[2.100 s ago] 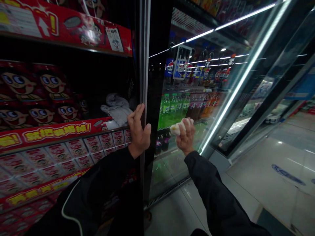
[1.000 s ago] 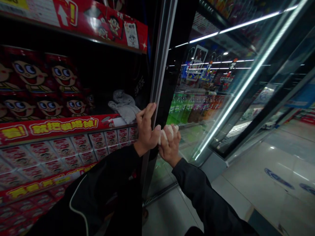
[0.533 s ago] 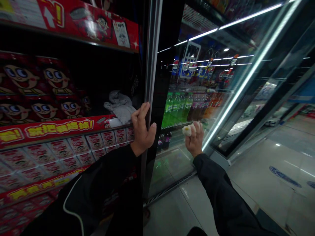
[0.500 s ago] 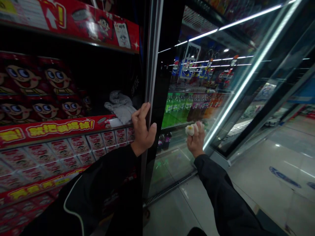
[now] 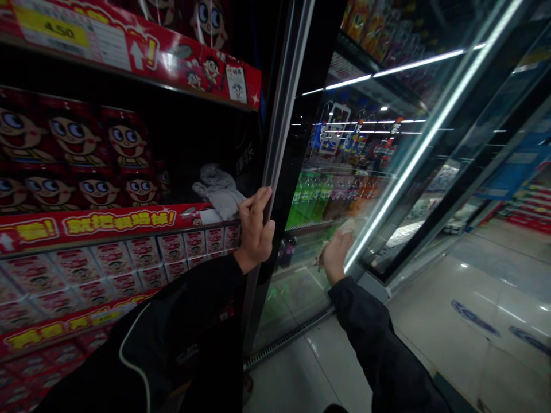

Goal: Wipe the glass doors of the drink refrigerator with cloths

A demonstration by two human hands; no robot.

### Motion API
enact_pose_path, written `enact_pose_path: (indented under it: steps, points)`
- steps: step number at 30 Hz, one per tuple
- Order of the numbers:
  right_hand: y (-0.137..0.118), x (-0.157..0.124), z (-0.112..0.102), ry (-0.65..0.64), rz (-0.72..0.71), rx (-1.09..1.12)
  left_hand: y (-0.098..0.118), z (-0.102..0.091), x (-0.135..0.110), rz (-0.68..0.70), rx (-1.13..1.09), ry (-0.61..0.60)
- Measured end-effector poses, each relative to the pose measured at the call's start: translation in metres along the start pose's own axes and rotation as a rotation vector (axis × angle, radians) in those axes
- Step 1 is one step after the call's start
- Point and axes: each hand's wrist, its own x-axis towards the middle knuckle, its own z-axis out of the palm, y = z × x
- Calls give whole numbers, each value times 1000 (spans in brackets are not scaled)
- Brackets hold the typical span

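Observation:
My left hand (image 5: 256, 229) rests against the metal edge of a glass cooler door (image 5: 275, 126), fingers stretched out and holding nothing. At the door's glass (image 5: 301, 292), my right hand (image 5: 338, 255) is closed on a crumpled white cloth (image 5: 353, 225). Most of that cloth is hidden behind the fingers, and the hand is slightly blurred. A grey cloth (image 5: 221, 192) lies bunched on the shelf just behind my left hand.
Red packs with cartoon faces (image 5: 75, 135) and small drink cartons (image 5: 112, 258) fill the shelves at left. Green bottles (image 5: 305, 198) show through the glass. A tiled floor (image 5: 434, 321) stretches to the right, and a bright light strip (image 5: 424, 143) runs slantwise.
My right hand has turned over at the glass, so its cloth shows less. My left hand stays on the door edge. The whole view has shifted and tilted a little.

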Motion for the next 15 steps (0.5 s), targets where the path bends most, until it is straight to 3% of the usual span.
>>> enact_pose_path:
  steps: [4,8,11,15]
  points:
    - [-66,-56,18,-28,-96,-4,-1,1,0,-9,-34,6]
    - [-116,-109,27,-152,-543,-97,-3,2,-1,-7,-35,22]
    - [-113,-114,32,-103,-817,-161,-4,1,-1,-1,-15,17]
    - [-64,-83,32,-36,-1076,-138,-3,0,-1,11,-24,3]
